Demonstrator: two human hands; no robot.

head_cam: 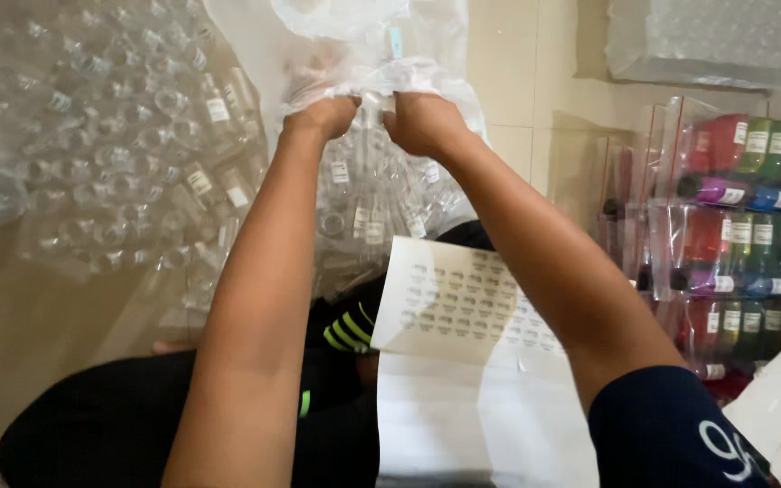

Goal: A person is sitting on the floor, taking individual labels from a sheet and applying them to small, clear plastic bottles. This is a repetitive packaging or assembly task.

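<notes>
Straight ahead of the body, left hand (323, 116) and right hand (422, 122) sat side by side, both fists pinching the crinkly clear plastic bag of small glass bottles (368, 194) at its top edge.

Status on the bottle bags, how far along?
Done: zip bags of coloured bottles stacked at right; many clear bottles at left already carry labels. In hand: left hand and right hand grip a clear plastic bag of small bottles. Left: label sheet on the lap is mostly full.
</notes>
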